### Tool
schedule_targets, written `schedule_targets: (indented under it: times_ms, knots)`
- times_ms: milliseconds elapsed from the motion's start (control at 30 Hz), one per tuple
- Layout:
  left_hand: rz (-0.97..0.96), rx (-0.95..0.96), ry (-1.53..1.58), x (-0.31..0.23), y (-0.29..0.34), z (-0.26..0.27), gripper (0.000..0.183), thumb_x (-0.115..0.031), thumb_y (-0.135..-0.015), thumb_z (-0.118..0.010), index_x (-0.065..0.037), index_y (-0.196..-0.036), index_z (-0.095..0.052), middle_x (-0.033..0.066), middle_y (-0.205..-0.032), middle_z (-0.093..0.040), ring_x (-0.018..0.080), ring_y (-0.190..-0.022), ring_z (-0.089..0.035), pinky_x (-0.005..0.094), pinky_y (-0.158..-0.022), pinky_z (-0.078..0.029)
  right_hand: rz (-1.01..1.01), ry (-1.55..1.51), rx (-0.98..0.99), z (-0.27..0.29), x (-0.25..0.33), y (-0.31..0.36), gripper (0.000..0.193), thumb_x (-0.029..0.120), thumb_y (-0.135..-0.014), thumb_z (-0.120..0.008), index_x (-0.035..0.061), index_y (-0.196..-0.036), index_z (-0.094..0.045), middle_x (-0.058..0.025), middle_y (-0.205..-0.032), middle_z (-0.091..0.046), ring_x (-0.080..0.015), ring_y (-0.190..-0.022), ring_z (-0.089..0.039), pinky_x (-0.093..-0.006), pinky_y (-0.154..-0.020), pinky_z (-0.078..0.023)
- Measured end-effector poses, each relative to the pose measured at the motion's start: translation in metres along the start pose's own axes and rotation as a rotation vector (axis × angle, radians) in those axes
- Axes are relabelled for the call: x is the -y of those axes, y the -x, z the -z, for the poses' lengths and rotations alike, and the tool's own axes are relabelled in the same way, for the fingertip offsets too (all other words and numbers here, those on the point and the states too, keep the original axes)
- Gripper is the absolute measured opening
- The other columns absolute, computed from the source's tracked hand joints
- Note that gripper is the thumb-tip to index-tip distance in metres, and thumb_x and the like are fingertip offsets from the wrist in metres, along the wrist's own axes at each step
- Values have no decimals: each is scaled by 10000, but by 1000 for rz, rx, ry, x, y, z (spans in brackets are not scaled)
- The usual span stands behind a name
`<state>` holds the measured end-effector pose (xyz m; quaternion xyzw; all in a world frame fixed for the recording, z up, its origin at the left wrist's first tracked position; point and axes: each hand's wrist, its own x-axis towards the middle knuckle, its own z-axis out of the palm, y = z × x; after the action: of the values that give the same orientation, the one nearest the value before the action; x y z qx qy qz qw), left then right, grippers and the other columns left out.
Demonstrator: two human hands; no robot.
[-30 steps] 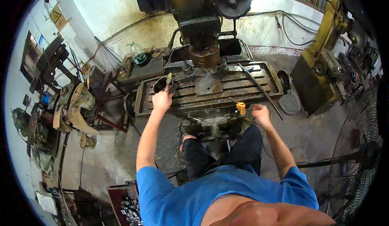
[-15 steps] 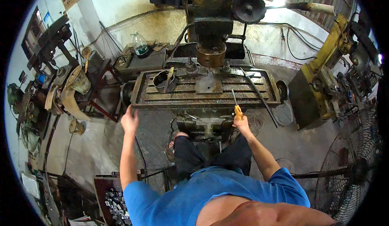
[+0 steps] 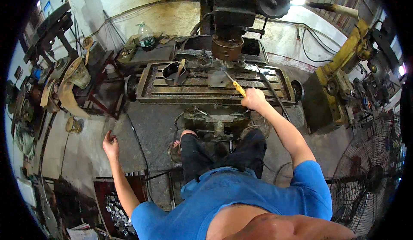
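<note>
My right hand [image 3: 254, 99] grips a yellow-handled tool with a thin metal shaft [image 3: 238, 87]. The shaft points up and left over a flat metal plate [image 3: 218, 79] on the slotted milling machine table [image 3: 165, 96]. Its tip is close to the plate, but I cannot tell whether they touch. Below the table, off to the left, my left hand [image 3: 111, 147] hangs in the air, fingers apart and partly bent, with nothing visible in it. A dark pot [image 3: 171, 75] holding a brush [image 3: 180, 68] stands on the table's left part.
The machine's spindle head [image 3: 227, 48] hangs above the plate. A long dark bar [image 3: 271, 89] slants across the table's right side. A handwheel [image 3: 130, 87] sticks out at the left end. Metal pieces [image 3: 120, 214] fill a tray at lower left; a fan [image 3: 370, 175] stands at right.
My right hand has moved up over the table's front edge, and the tool now tilts left towards the plate. My left hand has dropped down and left, away from the table.
</note>
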<state>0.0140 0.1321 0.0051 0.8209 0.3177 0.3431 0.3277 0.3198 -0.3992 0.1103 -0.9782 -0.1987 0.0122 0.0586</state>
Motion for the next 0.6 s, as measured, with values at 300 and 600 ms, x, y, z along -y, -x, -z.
schedule_targets:
  times_ms: [300,600]
  knots:
    - [160,-196,-346,90,84,191,341,-127,-763,-596,-9,-1082,-587,184,-810,-637,221,-724,-613,348,-671,-467,-97,-47,-100,-9,18,-63,307,283,-675,-541,22,-805,-635,-211,-818,-628,-336,-815,-618,-409,-725,-499]
    - [432,-418,-10,108,214,217,364,-45,-720,-591,22,-1078,-585,129,-917,-647,163,-816,-603,281,-742,-462,76,-99,-47,-24,-63,-6,231,166,-648,-554,-56,-690,-508,-243,-701,-504,-410,-703,-514,-459,-599,-397]
